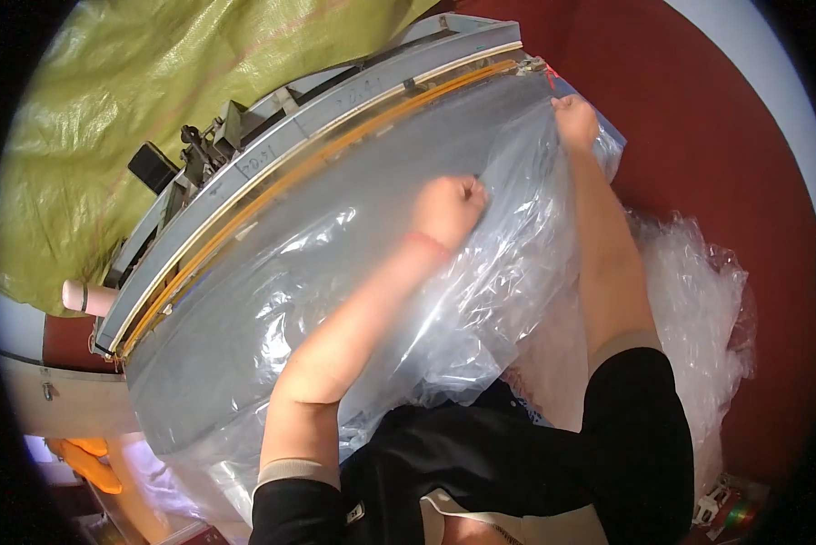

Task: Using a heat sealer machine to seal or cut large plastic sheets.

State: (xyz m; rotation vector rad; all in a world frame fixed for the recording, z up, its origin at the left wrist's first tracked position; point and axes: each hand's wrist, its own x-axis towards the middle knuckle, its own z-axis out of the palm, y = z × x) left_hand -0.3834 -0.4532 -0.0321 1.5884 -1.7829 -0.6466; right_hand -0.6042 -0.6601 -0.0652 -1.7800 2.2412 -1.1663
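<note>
Nearest of all, the black shirt (490, 454) carries a small pale tag (354, 514), its lettering too small to make out, and right ahead comes the clear plastic film (508, 259), bunched over the near side of the grey counter (381, 159) and stretching up toward its right end! The folds run long, from lower left to upper right, much as the counter does. Left hand (449, 209) next, the nearer one, fingers curled into a loose fist over the film; whether any is caught inside, I can't tell. The main bunch lies just to its right, between the two forearms. Farther out, the right hand (575, 123) is closed tight, pinching the film's edge by the counter's far right corner. And beyond the orange strip (326, 150), handwritten dark marks show on the grey metal bar (322, 111); no brand that I can spot.
</note>
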